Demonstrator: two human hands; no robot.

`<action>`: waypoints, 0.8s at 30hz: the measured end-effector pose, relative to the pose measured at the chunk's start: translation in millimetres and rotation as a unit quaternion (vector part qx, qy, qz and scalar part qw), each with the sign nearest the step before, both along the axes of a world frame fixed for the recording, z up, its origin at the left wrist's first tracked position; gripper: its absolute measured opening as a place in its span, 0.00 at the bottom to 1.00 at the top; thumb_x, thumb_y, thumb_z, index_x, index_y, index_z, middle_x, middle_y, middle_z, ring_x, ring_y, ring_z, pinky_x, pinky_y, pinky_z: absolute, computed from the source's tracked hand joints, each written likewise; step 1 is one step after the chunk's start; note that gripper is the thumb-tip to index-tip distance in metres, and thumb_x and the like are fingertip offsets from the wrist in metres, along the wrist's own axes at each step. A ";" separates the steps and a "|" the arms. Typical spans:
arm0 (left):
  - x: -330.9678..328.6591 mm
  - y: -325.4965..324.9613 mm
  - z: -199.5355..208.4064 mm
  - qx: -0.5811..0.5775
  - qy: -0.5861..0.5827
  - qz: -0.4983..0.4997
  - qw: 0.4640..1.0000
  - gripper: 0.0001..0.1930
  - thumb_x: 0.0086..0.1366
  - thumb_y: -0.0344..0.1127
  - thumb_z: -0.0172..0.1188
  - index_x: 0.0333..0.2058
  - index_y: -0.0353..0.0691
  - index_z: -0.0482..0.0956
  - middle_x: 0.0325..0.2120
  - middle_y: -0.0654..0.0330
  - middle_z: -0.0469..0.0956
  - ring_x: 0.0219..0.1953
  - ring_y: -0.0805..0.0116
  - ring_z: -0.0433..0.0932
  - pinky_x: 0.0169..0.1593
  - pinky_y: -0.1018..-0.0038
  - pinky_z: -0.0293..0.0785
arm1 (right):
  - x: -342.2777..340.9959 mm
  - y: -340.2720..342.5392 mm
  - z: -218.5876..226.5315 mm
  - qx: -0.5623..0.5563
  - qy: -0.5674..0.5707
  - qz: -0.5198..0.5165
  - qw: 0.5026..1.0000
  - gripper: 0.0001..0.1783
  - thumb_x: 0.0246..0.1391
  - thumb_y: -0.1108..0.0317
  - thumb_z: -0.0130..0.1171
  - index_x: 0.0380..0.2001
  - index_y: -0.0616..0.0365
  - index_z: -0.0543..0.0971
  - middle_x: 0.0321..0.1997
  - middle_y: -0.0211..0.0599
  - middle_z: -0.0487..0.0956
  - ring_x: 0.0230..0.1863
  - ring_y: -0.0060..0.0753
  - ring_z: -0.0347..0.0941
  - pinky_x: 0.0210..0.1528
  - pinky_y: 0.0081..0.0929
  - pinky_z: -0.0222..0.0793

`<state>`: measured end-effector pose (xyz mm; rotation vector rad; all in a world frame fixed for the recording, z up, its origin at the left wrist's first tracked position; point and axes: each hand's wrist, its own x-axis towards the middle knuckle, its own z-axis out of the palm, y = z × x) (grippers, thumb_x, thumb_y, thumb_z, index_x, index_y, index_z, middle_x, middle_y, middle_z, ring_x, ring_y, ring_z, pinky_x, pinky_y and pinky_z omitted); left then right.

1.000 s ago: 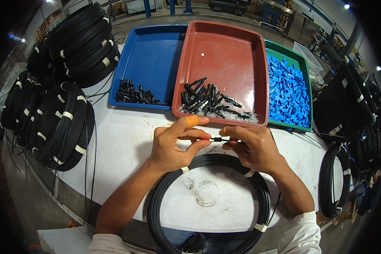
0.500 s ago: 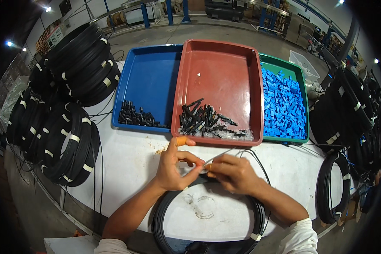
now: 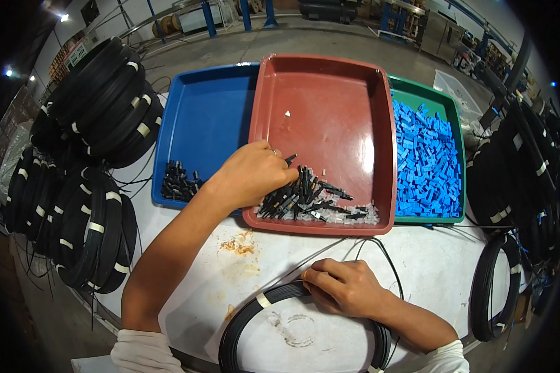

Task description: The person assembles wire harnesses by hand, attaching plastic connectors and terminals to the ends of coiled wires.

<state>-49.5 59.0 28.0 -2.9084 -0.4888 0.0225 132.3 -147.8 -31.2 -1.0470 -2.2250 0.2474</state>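
Observation:
My left hand [image 3: 255, 175] reaches over the near wall of the red tray [image 3: 330, 231], its fingers curled down at a pile of slim black plastic connector parts [image 3: 305, 189]. One black part shows beside its knuckles; whatever the fingertips grip is hidden. Over the far edge of a black cable coil [image 3: 246, 317], my right hand [image 3: 342, 286] is closed in a pinch, with orange on one fingertip. What it pinches is hidden behind the fingers. A thin loose black cable [image 3: 389, 255] loops beyond that hand.
Short black parts lie in the blue tray [image 3: 162, 124]; blue clips [image 3: 426, 165] fill the green tray [image 3: 463, 186]. Small clear pieces [image 3: 367, 216] line the red tray's near edge. Stacked cable coils [image 3: 99, 105] stand at left, more coils [image 3: 504, 174] at right. Orange-brown crumbs [image 3: 239, 245] dot the white table.
My left hand has left my right hand and moved up into the red tray, to the black parts. The right hand stays above the coil, slightly lower in the picture.

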 end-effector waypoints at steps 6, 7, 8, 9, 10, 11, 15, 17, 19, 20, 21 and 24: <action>5.6 8.8 -0.2 -0.185 -0.181 0.015 0.966 0.12 0.58 0.25 0.65 0.40 0.38 0.74 0.34 0.55 0.83 0.37 0.54 0.83 0.42 0.60 0.78 | 2.9 2.1 -1.9 -0.008 0.003 0.002 1.000 0.14 0.48 0.70 0.67 0.40 0.58 0.80 0.34 0.32 0.78 0.22 0.31 0.77 0.20 0.28 0.74; 7.8 5.2 1.1 -0.185 -0.180 0.014 0.966 0.12 0.58 0.25 0.65 0.40 0.38 0.74 0.34 0.55 0.83 0.37 0.54 0.83 0.42 0.60 0.78 | 2.6 1.7 -3.3 -0.008 0.004 0.001 1.000 0.14 0.48 0.70 0.67 0.40 0.58 0.80 0.34 0.32 0.78 0.22 0.31 0.77 0.20 0.28 0.74; 9.7 0.8 2.6 -0.248 -0.241 0.028 0.938 0.13 0.59 0.24 0.63 0.43 0.37 0.75 0.37 0.54 0.83 0.39 0.56 0.84 0.41 0.63 0.79 | 2.3 1.5 -5.0 -0.004 0.006 0.001 1.000 0.14 0.48 0.70 0.66 0.40 0.58 0.80 0.34 0.32 0.77 0.22 0.31 0.77 0.20 0.28 0.74; 10.8 -3.4 3.7 -0.308 -0.301 0.041 0.902 0.14 0.61 0.23 0.62 0.45 0.36 0.75 0.39 0.54 0.83 0.41 0.59 0.85 0.40 0.66 0.81 | 2.0 1.3 -5.9 0.001 0.007 0.001 1.000 0.13 0.49 0.70 0.66 0.39 0.58 0.79 0.34 0.32 0.77 0.22 0.31 0.77 0.20 0.28 0.74; 11.8 -5.1 0.6 -0.305 -0.302 0.042 0.902 0.14 0.61 0.23 0.62 0.45 0.36 0.75 0.39 0.54 0.83 0.41 0.59 0.85 0.40 0.66 0.81 | 1.6 1.0 -5.4 0.003 0.007 0.003 1.000 0.13 0.49 0.70 0.66 0.39 0.58 0.79 0.34 0.32 0.77 0.22 0.31 0.77 0.20 0.28 0.74; 12.2 -5.6 -3.9 -0.317 -0.349 0.019 0.882 0.15 0.63 0.23 0.60 0.49 0.35 0.75 0.41 0.54 0.82 0.41 0.62 0.85 0.40 0.70 0.81 | 1.0 0.7 -4.0 -0.006 0.006 0.001 1.000 0.13 0.49 0.70 0.66 0.39 0.59 0.79 0.34 0.33 0.77 0.22 0.32 0.77 0.20 0.29 0.74; -2.4 -36.2 -2.4 -0.497 -0.431 0.094 0.747 0.21 0.65 0.20 0.56 0.57 0.34 0.72 0.42 0.52 0.81 0.41 0.67 0.85 0.45 0.74 0.83 | -0.4 -2.8 -0.9 -0.026 0.009 -0.013 1.000 0.11 0.51 0.71 0.65 0.39 0.59 0.79 0.33 0.36 0.76 0.22 0.35 0.77 0.20 0.29 0.74; -11.1 -50.7 -11.4 -0.533 -0.458 0.088 0.706 0.19 0.67 0.21 0.56 0.56 0.33 0.73 0.43 0.54 0.80 0.40 0.71 0.84 0.40 0.79 0.82 | 0.2 -3.6 -3.0 -0.033 0.015 -0.019 0.999 0.11 0.51 0.71 0.65 0.39 0.60 0.79 0.33 0.38 0.76 0.22 0.38 0.76 0.22 0.30 0.75; -18.4 -69.4 -16.5 -0.592 -0.479 0.098 0.641 0.19 0.66 0.21 0.57 0.57 0.32 0.72 0.44 0.52 0.80 0.39 0.68 0.84 0.37 0.80 0.79 | 0.7 -3.5 -4.3 -0.015 0.032 -0.035 0.999 0.11 0.49 0.72 0.65 0.38 0.60 0.79 0.34 0.40 0.76 0.23 0.40 0.77 0.24 0.32 0.77; -22.1 -76.8 -21.5 -0.586 -0.491 0.074 0.640 0.22 0.65 0.20 0.59 0.57 0.33 0.71 0.44 0.52 0.80 0.40 0.66 0.85 0.38 0.78 0.80 | -0.5 -4.1 -5.0 -0.017 0.038 -0.043 0.998 0.12 0.48 0.72 0.64 0.38 0.60 0.79 0.34 0.40 0.76 0.25 0.42 0.78 0.26 0.34 0.78; -24.2 -84.3 -24.7 -0.583 -0.494 0.073 0.641 0.22 0.65 0.20 0.59 0.57 0.33 0.71 0.44 0.52 0.80 0.40 0.66 0.85 0.38 0.78 0.80 | -0.5 -3.2 -5.3 -0.015 0.044 -0.044 0.998 0.11 0.48 0.73 0.64 0.38 0.59 0.80 0.34 0.41 0.76 0.26 0.43 0.78 0.27 0.35 0.77; -28.5 -104.2 -30.8 -0.582 -0.517 0.063 0.624 0.23 0.64 0.21 0.62 0.57 0.33 0.71 0.45 0.49 0.80 0.42 0.62 0.85 0.38 0.76 0.81 | -1.2 -1.6 -5.3 -0.005 0.060 -0.042 0.997 0.11 0.46 0.73 0.65 0.36 0.58 0.80 0.34 0.41 0.76 0.26 0.44 0.78 0.28 0.35 0.76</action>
